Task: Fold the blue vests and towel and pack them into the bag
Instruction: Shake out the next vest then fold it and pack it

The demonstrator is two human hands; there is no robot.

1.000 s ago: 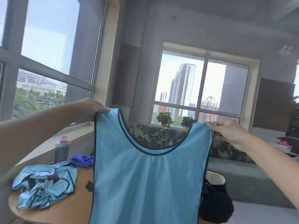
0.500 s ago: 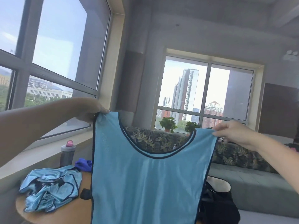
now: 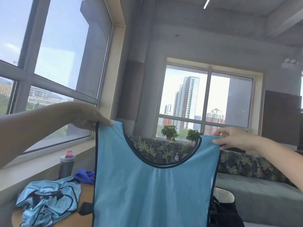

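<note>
While both hands pinch its shoulders, mesh vest (image 3: 152,190) hangs flat.

The held vest (image 3: 155,185) hangs as a wide curtain across the centre of the view and hides most of the worktop (image 3: 85,194) behind it. Both hands, left (image 3: 86,117) and right (image 3: 232,138), are raised in open air above the sofa (image 3: 254,185) back, with nothing near them.

On the visible left part of the worktop, a crumpled vest pile (image 3: 47,200) occupies the near edge. Behind it lie a purple cloth (image 3: 84,176) and an upright bottle (image 3: 66,166) against the window sill. A small dark object (image 3: 86,208) sits beside the pile. A strip of bare wood separates pile and hanging vest.

The dark bag (image 3: 224,213) stands right of the hanging vest, in front of the sofa.
</note>
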